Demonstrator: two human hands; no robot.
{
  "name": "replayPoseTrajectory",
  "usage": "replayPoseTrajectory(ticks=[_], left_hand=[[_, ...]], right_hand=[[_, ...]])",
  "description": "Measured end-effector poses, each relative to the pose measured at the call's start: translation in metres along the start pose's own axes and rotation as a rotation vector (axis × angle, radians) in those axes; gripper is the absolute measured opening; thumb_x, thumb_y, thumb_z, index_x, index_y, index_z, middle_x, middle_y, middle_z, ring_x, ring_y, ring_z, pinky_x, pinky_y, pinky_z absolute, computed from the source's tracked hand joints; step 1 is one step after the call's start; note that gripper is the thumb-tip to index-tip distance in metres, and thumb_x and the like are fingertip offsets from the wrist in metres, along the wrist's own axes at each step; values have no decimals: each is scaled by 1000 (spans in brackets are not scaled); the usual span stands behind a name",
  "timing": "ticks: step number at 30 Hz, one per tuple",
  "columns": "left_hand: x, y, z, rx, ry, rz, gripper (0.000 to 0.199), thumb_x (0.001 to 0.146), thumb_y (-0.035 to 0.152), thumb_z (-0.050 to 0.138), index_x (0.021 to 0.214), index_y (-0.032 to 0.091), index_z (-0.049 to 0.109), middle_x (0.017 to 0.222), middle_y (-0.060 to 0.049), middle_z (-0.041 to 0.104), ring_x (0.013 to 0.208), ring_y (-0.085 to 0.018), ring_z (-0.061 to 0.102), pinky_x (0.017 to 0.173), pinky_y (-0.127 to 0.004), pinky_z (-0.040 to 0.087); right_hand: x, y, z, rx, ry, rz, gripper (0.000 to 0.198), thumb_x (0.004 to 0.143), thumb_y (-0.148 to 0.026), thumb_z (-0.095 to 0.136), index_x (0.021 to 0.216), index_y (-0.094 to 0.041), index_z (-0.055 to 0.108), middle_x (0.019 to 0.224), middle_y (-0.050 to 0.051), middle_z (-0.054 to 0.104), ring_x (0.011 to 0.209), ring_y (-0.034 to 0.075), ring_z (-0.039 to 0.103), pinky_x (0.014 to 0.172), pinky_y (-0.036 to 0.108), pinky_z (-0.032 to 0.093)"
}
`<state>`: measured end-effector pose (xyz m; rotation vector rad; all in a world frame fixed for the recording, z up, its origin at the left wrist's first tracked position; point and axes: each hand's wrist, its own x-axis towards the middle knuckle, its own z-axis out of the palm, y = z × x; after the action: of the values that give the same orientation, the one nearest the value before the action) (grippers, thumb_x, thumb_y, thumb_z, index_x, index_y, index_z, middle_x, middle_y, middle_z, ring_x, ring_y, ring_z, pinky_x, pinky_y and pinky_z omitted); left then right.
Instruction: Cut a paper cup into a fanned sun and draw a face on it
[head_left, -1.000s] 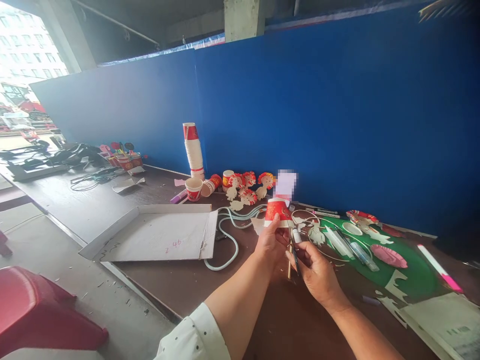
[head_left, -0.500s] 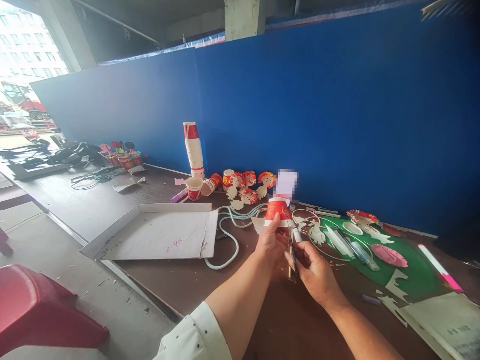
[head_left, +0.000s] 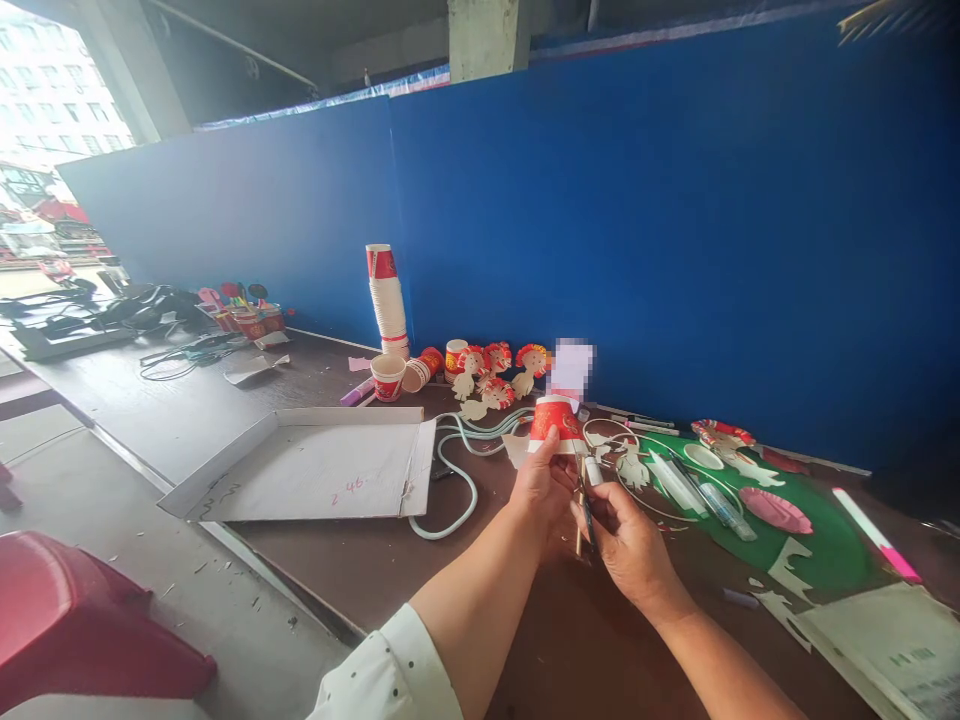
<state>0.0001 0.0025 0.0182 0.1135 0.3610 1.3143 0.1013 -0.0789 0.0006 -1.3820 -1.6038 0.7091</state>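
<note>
A red paper cup (head_left: pixel 556 425) with gold print and a white rim is held upside down by my left hand (head_left: pixel 541 488), its thumb pressed on the side. My right hand (head_left: pixel 626 535) is closed just below and to the right, fingers pinched on a slim dark tool (head_left: pixel 587 515) whose kind I cannot make out. A thin wooden stick (head_left: pixel 578 542) points down between the hands; which fingers hold it is hidden. Close to the cup's rim shows a white cylinder, like a marker end (head_left: pixel 593 471).
Behind stand a tall cup stack (head_left: pixel 390 310), loose cups (head_left: pixel 388 379) and paper lion figures (head_left: pixel 531 368). Left lies a shallow cardboard tray (head_left: pixel 315 465) beside a pale cable (head_left: pixel 465 490). On the right, a green mat (head_left: pixel 780 560) bears pens, scraps and a pink paper piece (head_left: pixel 775 510).
The view has shifted very slightly. Both hands keep nearly the same pose around the cup and the dark tool.
</note>
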Motion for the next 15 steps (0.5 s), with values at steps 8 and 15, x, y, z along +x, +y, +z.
replayPoseTrajectory(ticks=[8,15], left_hand=[[-3,1,2,-28,-18,-5,7,80,17,66,80,11,62,68,-5,65,53,-9,60,52,-16,48],[1,-1,-2,-36,-46,-17,8,79,17,67,81,10,62,70,-5,66,54,-9,60,52,-17,48]], right_hand=[[-1,-4,0,17,4,37,23,79,-43,62,92,-26,54,70,-2,65,62,17,60,57,26,47],[-2,-2,1,-54,13,27,20,81,-43,60,89,-26,53,67,-3,63,58,16,59,55,26,46]])
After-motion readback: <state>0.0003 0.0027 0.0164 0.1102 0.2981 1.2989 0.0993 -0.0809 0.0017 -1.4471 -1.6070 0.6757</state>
